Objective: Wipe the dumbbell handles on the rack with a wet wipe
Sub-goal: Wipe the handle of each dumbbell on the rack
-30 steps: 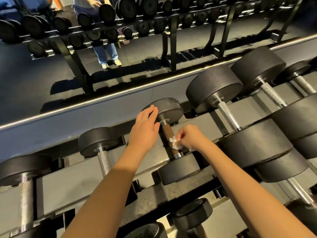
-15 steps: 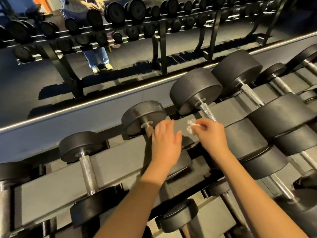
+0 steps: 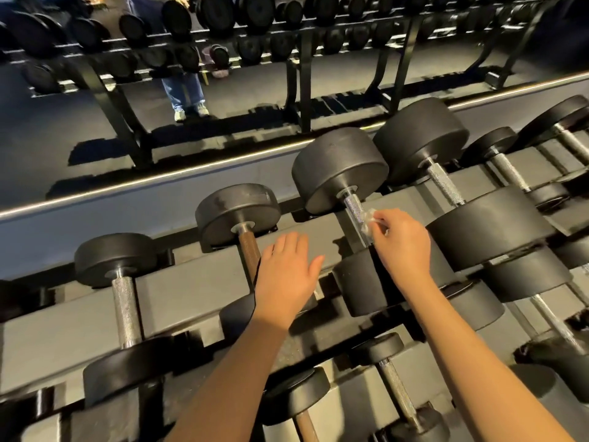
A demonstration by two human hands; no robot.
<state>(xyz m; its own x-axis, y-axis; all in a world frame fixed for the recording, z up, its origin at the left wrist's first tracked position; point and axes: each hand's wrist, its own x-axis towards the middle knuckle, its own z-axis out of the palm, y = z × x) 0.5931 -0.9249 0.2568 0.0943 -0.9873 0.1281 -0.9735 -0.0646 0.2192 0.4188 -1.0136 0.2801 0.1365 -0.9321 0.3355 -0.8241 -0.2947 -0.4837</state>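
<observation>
The right hand (image 3: 403,247), fingers (image 3: 381,218) pinching the wet wipe (image 3: 368,220), is leaving the brown handle (image 3: 248,253) and starting on the next silver handle (image 3: 353,205) toward the rack's (image 3: 191,288) right end, while the left hand (image 3: 287,275) is lying flat between them, fingers released.

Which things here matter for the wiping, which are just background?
Job: wet wipe, right hand pinching it, steel handle against it, brown handle, left hand, rack.
Background: far rack of dumbbells, person standing by it.
</observation>
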